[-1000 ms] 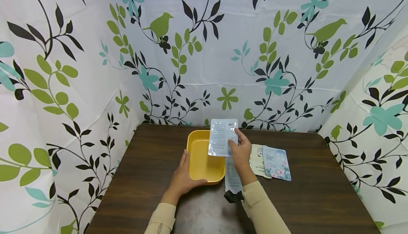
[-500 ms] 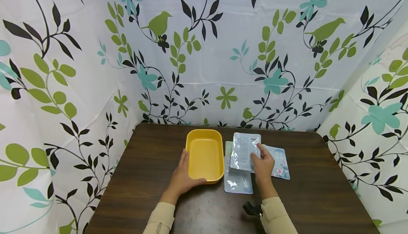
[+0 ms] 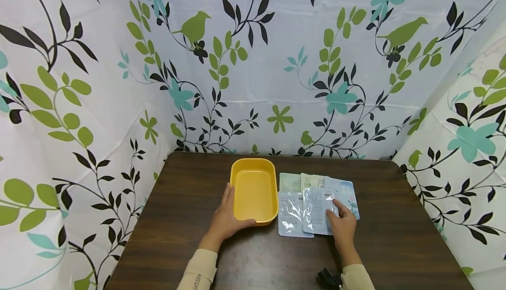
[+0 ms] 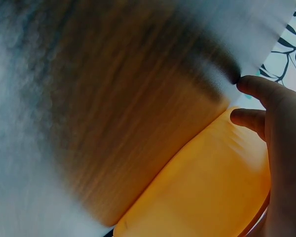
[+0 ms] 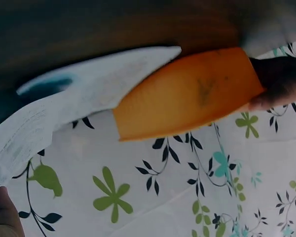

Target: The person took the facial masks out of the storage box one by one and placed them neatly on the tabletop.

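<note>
A yellow plastic tray (image 3: 254,193) sits on the table in the head view, its inside bare. My left hand (image 3: 229,217) rests against its left side and near corner, fingers straight and thumb along the front. The left wrist view shows the tray's outer wall (image 4: 202,182) by the fingers. My right hand (image 3: 343,225) pinches the right edge of a silvery-blue sheet mask packet (image 3: 315,211), printed with small text. That packet lies over or just above other packets right of the tray. In the right wrist view the pinched packet (image 5: 22,136) droops from the fingertips.
Beside the tray lie a silvery packet (image 3: 289,222), a pale green packet (image 3: 290,181), a cream packet (image 3: 312,180) and a light blue floral packet (image 3: 345,190), partly overlapping. A patterned curtain (image 3: 253,61) hangs behind the dark wooden table (image 3: 189,180).
My right hand has carried the packet from over the tray rightward and toward me, onto or just above the other packets. My left hand has stayed at the tray.
</note>
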Available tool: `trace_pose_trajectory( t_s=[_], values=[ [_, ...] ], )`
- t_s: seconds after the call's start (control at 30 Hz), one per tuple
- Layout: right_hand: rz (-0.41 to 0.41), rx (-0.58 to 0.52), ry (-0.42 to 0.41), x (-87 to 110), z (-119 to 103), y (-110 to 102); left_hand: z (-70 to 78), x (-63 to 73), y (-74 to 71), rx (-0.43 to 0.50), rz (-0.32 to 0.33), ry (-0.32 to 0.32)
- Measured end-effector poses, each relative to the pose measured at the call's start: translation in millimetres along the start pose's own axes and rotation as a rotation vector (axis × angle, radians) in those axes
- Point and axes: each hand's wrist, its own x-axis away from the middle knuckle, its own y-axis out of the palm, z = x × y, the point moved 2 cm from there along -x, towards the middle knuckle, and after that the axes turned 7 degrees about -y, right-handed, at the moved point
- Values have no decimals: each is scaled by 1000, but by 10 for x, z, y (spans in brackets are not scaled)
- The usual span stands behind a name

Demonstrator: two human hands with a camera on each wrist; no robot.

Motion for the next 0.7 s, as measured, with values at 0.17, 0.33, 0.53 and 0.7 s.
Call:
trace_pose_trajectory(
  t_s=[0.17,0.33,0.53,0.7],
  values=[
    [-19,240,-79,48,126,-53,-18,-15,-11,-11,8,8],
    [-63,413,-187,79,241,-57,-24,0,-18,-5,4,9],
    [-57,436,-248,137,313,-36,-27,25,-25,-5,0,0],
    [8,437,-317,134,333,-25,-28,11,-18,-5,-2,-7]
  ],
)
